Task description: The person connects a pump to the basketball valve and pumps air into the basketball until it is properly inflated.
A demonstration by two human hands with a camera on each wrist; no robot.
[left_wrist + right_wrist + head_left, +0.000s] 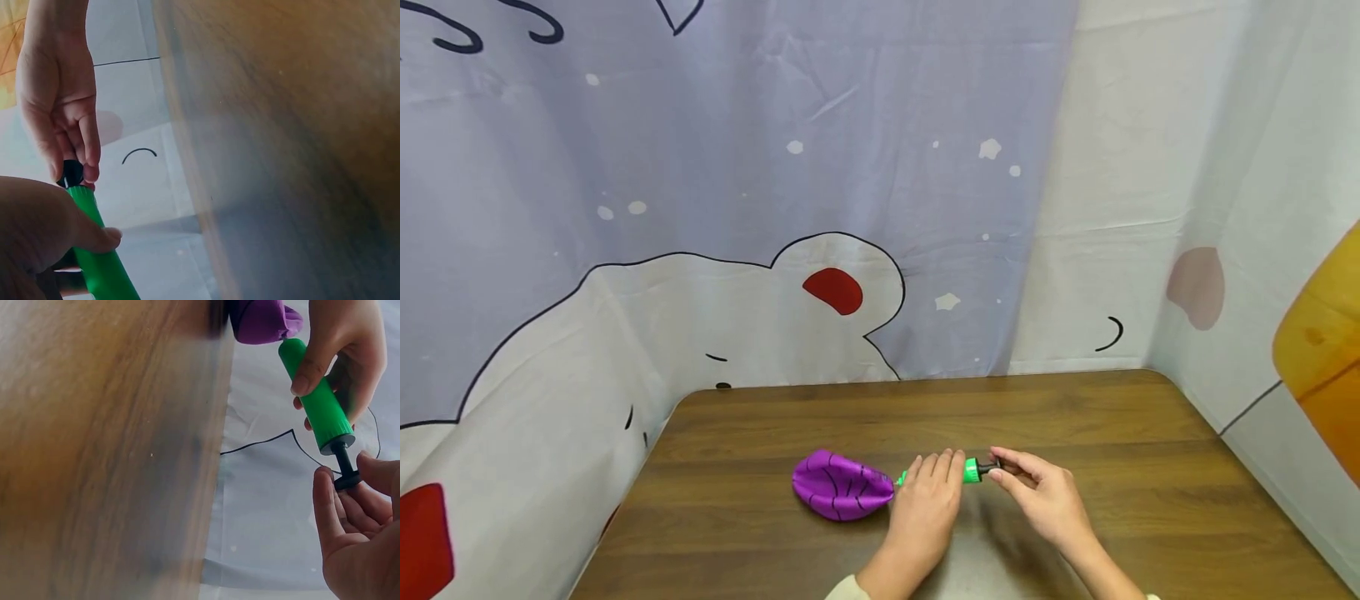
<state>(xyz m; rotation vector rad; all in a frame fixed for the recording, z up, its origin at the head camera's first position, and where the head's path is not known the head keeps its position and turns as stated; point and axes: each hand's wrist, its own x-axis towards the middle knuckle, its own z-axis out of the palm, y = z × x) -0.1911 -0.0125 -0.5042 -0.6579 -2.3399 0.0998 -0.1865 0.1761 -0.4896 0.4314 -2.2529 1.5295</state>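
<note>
While the left hand (pixel 925 508) grips the green pump (pixel 972 471) over the table (pixel 730 533), the right hand (pixel 1045 502) pinches its black handle (pixel 348 481) at three o'clock; the purple ball (pixel 841 487) adjoins the pump at nine o'clock.

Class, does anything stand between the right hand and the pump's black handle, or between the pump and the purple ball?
Nothing visible does. The right hand pinches the black handle, and the green hand pump reaches the deflated purple ball with nothing visible between them.

No readable text or labels.
</note>
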